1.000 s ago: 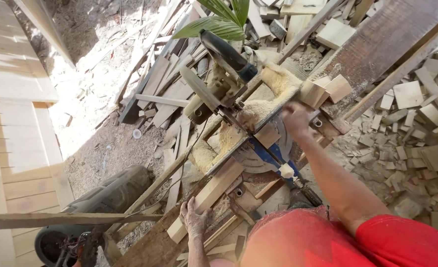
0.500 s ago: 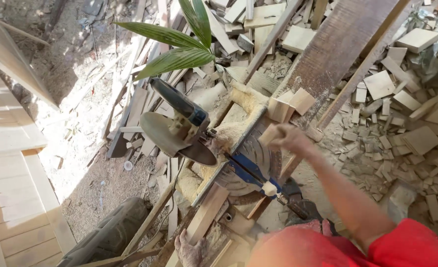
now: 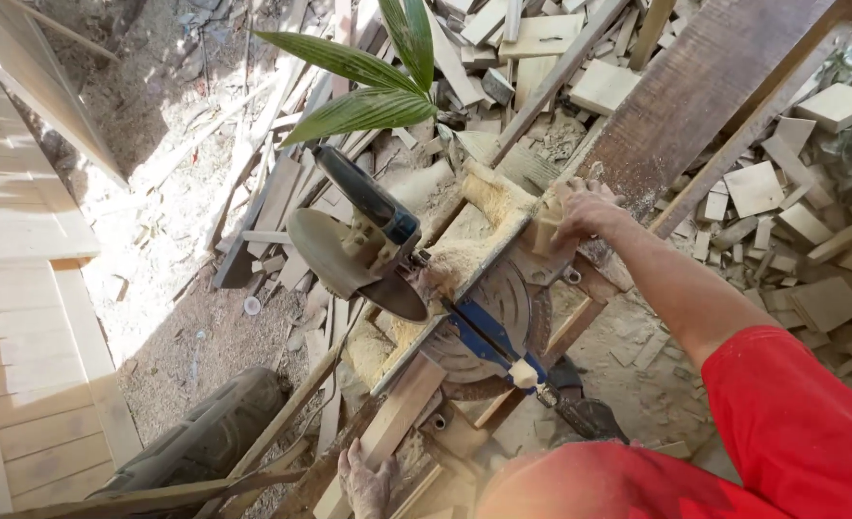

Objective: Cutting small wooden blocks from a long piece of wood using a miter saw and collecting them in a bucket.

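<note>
The saw point(image 3: 363, 240) has swung up higher; the right hand point(image 3: 585, 210) grips a small wood block point(image 3: 544, 231), the left hand point(image 3: 363, 481) rests open on a plank point(image 3: 388, 428).

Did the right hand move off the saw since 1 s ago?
Yes. The right hand went from the middle of the saw table out to a wood block at its end, by the dark plank.
</note>
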